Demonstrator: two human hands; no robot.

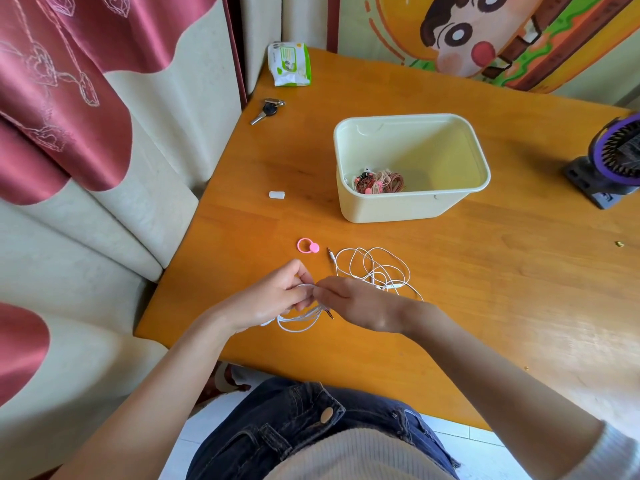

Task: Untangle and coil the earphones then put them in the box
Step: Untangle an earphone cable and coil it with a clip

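Observation:
A coil of white earphone cable (298, 322) hangs between my two hands over the wooden table (485, 271). My left hand (273, 297) grips the top of the loops. My right hand (349, 301) pinches the same bundle from the right, with the jack plug sticking out below it. A second white earphone (375, 268) lies tangled on the table just behind my right hand. The cream plastic box (412, 206) stands further back and holds coiled brownish-red earphones (379, 183) in its near left corner.
A pink cable tie ring (307, 245) lies left of the tangled cable. A small white cap (276, 195), keys (268, 109) and a wipes pack (290, 64) sit toward the far left corner. A purple fan (613, 161) stands at the right edge.

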